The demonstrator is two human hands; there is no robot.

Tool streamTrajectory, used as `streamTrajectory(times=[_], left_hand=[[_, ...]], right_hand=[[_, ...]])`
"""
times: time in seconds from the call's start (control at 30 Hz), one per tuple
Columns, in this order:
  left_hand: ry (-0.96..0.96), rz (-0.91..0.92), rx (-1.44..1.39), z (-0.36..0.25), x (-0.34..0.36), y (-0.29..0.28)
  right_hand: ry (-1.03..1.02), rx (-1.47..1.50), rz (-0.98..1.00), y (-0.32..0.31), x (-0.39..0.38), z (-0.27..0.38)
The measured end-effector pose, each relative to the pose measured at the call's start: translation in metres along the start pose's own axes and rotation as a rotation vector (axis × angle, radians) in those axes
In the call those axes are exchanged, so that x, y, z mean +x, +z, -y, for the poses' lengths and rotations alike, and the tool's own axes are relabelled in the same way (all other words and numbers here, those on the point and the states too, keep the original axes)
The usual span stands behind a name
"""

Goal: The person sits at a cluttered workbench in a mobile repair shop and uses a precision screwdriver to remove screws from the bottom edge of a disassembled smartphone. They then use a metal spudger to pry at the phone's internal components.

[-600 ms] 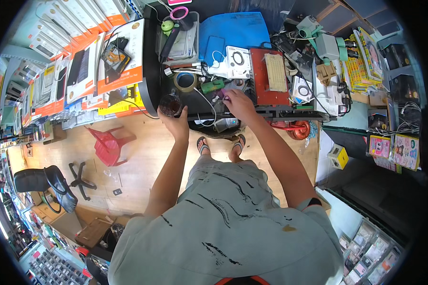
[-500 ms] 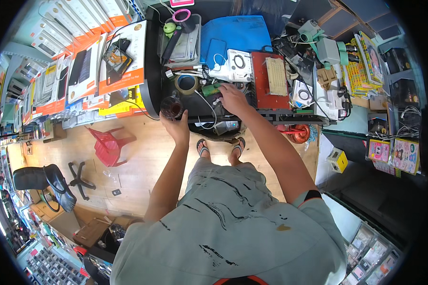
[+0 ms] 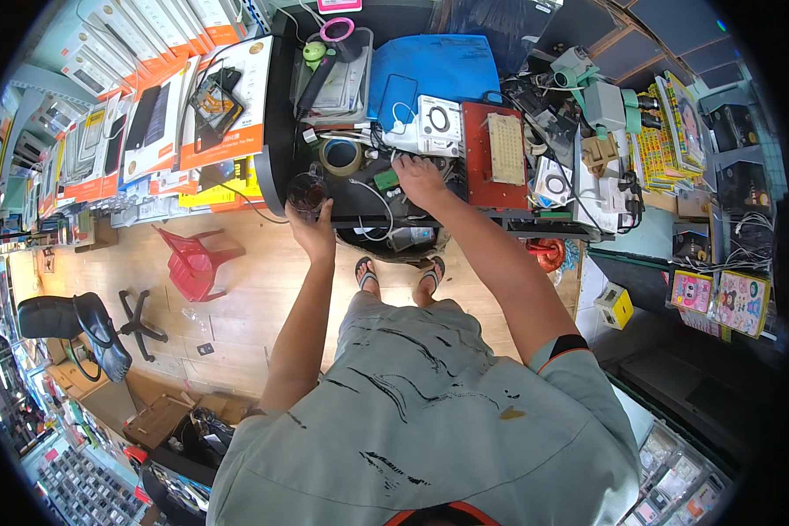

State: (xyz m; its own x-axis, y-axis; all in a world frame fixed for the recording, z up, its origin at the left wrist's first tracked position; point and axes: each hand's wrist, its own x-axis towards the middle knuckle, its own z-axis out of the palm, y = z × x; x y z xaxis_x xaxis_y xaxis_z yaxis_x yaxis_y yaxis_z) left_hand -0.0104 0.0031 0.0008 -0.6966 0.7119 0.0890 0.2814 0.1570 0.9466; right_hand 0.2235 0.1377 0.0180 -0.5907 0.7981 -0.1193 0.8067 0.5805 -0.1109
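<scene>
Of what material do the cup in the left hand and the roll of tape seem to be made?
Cup: clear, glossy glass or hard plastic; its dark contents show through. Tape roll: tan, perhaps plastic film, judging by its even band; sheen unclear.

Pale wood-toned floor [image 3: 237, 337]; red plastic stool [image 3: 190, 265] near black chair [image 3: 57, 317], left.

Your right hand [image 3: 419, 180] is further left and deeper over the worktop [image 3: 329, 188] than at first, its fingertips now beside the cable bundle [image 3: 352, 134]. The small green block [image 3: 386, 181] lies nearer the worktop's front edge, and your hand now covers more of it. Your left hand [image 3: 311, 230] carries the glass mug [image 3: 307, 195] slightly further left, away from the tape roll [image 3: 358, 164].
</scene>
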Motion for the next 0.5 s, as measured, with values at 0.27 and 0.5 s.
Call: streamTrajectory(times=[0.27,0.5], left_hand=[[-0.004,-0.019,0.007,-0.001,0.002,0.004],[-0.037,-0.021,-0.043,-0.002,0.0,0.005]], right_hand=[[-0.202,0.099,-0.059,-0.031,-0.063,-0.039],[-0.252,0.121,-0.19,-0.017,-0.094,-0.077]])
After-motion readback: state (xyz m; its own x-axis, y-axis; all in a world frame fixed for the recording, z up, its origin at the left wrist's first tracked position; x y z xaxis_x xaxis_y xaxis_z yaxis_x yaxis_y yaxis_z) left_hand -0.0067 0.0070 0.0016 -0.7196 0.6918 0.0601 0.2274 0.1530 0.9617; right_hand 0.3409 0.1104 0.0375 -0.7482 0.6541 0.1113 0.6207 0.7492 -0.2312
